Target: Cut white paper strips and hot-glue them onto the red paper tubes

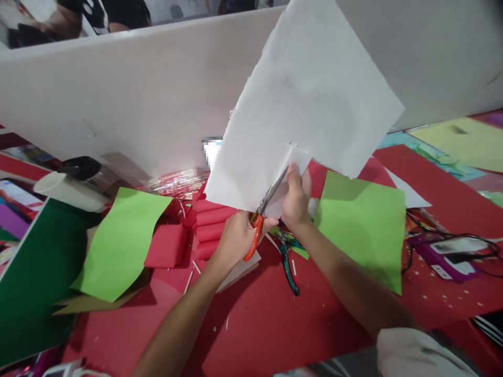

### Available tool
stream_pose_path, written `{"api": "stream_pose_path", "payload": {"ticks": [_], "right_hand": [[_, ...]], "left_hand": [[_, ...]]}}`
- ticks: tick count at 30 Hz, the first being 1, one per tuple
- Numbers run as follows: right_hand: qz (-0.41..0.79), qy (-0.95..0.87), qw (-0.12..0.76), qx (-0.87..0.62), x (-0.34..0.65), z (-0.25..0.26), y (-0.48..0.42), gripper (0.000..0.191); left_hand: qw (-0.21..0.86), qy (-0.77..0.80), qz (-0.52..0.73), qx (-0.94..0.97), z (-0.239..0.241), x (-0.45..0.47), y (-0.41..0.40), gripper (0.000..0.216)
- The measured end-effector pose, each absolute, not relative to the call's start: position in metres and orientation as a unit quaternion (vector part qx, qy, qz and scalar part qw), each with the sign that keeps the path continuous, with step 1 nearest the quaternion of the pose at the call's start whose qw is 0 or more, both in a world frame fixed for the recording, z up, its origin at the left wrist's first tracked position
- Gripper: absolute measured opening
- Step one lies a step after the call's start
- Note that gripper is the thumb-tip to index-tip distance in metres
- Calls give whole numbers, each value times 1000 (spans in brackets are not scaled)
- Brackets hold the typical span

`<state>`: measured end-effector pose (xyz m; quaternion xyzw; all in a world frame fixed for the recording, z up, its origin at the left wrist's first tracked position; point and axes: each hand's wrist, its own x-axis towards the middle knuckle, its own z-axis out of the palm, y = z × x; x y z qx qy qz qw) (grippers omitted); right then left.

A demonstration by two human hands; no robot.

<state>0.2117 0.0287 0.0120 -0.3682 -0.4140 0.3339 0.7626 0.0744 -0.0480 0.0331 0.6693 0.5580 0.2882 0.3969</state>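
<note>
My left hand (236, 235) is closed around the orange handles of a pair of scissors (258, 233). Their blades lie along a cut in a large white board (310, 89), which looks like foam board with a rough left edge. My right hand (296, 201) grips the lower edge of this board beside the blades, thumb on the near face. The board is held up at a tilt above the table. Below my hands lie green-handled pliers (288, 267) and some small white sheets (238, 275), partly hidden by the left hand.
On the red table (275, 335) are green paper sheets (361, 225), a red wrapped block (167, 245), red rolls (212, 235), a purple device (444, 256) with black cable, and a cup (70, 189). A white partition (118, 94) stands behind; a person is beyond it.
</note>
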Motion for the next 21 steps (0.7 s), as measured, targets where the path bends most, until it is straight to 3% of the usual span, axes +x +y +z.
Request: {"api": "stream_pose_path", "payload": {"ticks": [7,15,21], "right_hand": [[315,-410,769,-375,213,14,25,44],[453,-326,752,-350,217,21,33,37],[388,-348,766,-377,213,17,30,35]], "left_hand": [[447,518,334,649,36,79,-53,56],[451,464,311,696,48,65,-51,38],[468,471,298,686,46,65,-51,35]]}}
